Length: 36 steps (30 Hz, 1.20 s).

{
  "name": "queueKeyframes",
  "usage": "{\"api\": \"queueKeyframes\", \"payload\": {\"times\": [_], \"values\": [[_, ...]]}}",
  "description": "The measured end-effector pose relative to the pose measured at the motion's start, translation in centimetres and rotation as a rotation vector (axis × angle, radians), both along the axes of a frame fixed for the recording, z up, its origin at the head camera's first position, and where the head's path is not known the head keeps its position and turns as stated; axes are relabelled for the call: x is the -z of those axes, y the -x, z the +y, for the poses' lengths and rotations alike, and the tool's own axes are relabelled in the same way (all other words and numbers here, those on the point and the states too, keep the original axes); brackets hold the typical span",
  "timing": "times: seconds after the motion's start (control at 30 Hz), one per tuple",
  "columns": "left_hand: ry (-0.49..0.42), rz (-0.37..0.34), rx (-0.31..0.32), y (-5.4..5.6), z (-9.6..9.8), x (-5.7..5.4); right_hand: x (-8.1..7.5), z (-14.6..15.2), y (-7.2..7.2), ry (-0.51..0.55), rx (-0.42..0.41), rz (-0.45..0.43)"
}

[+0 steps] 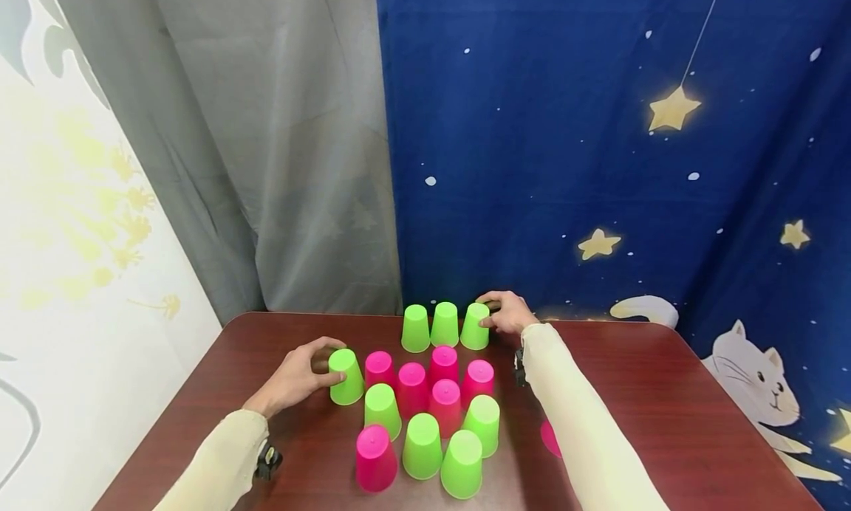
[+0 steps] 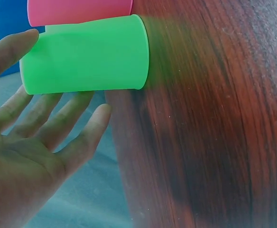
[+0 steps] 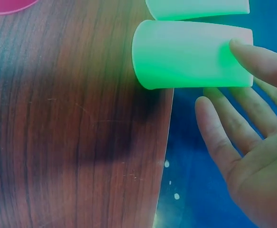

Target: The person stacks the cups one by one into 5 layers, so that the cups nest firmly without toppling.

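Observation:
My left hand [image 1: 297,376] pinches an upside-down green cup [image 1: 346,378] at the left of the group, thumb on the near side and fingers on the far side. In the left wrist view the thumb lies at the narrow top end of this green cup [image 2: 86,57], with the fingers partly hidden behind it. At the back, my right hand [image 1: 509,313] pinches the rightmost green cup [image 1: 475,328] in a row of three. The right wrist view has the thumb against the side of this cup [image 3: 190,57], other fingers behind it.
Several upturned pink cups [image 1: 413,390] and green cups [image 1: 422,447] stand close together in the middle of the brown table [image 1: 618,393]. A pink cup [image 1: 376,459] stands at the front left. Partly hidden by the right sleeve is a pink object [image 1: 549,439]. Curtains [image 1: 319,164] hang behind the table.

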<state>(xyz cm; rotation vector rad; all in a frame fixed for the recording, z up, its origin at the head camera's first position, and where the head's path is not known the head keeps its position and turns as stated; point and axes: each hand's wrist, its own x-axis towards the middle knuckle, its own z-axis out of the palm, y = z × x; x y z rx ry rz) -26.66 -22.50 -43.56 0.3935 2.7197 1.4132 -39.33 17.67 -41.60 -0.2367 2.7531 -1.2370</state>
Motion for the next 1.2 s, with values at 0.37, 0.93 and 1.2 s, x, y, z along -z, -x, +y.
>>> {"api": "queueKeyframes", "payload": {"times": [0.37,0.93,1.2], "values": [[0.039,0.047,-0.013,1.5,-0.3,-0.2,-0.1,0.2,-0.3,-0.016,-0.002,0.005],[0.067,0.01,-0.023,5.5,1.3,-0.7,-5.8,2.4,-2.7,-0.305,-0.147,-0.161],[0.055,-0.025,-0.012,7.5,2.9,-0.8,-8.7,3.1,-6.8,-0.501,-0.358,-0.095]]}}
